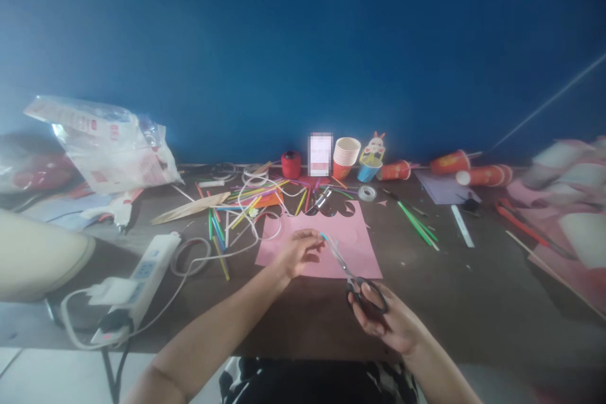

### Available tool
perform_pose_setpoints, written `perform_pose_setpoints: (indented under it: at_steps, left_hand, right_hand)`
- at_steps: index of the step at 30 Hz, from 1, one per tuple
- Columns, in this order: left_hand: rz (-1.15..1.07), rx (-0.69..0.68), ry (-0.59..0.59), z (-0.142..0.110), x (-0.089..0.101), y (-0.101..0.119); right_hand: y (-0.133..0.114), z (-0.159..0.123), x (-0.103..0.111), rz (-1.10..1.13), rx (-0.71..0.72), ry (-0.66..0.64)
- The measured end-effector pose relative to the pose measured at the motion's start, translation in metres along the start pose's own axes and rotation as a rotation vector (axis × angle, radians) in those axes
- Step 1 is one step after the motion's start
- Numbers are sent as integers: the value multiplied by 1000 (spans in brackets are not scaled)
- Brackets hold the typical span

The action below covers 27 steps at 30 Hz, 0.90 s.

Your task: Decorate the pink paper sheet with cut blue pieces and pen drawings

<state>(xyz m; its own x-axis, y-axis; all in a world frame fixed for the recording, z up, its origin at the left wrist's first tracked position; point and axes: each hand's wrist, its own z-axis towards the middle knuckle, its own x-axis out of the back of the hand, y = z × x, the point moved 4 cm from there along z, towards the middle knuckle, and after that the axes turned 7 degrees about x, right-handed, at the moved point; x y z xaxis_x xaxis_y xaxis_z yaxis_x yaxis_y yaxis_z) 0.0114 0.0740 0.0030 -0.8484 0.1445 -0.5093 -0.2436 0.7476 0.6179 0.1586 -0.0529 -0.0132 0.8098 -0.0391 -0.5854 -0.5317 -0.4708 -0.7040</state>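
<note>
My right hand [386,319] grips a pair of scissors [349,273] by the black handles, with the blades pointing up and left. My left hand [303,251] pinches a small light-blue piece [324,237], too small to name for sure, right by the blade tips. Whether the blades touch it I cannot tell. Beneath both lies a pink sheet of paper [293,227] with curved bites cut from its far edge. Small pink scraps [382,203] lie to its right.
Left are a white power strip [149,271] with looping cable, a glue gun [116,209], a plastic bag [118,151] and coloured sticks [220,233]. Along the blue wall stand red thread [291,165], a lit screen [320,154], stacked paper cups [346,154] and a blue cup with a rabbit figure [372,161].
</note>
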Motion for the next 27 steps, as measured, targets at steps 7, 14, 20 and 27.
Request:
perform_pose_setpoints:
  at_steps: [7,14,20,27]
  left_hand:
    - [140,-107,-66,1,-1,1]
    - [181,-126,-68,2,-1,-2]
    - [204,-143,-66,3,0,-4]
    - [239,-157,-66,3,2,-6]
  right_hand:
    - [-5,-4,5,-18,-23,14]
    - [-13,-8,3,-97,-37,12]
    - [-15,-10,6,-128,-25,6]
    - [-14,-10,11,-142,-7,40]
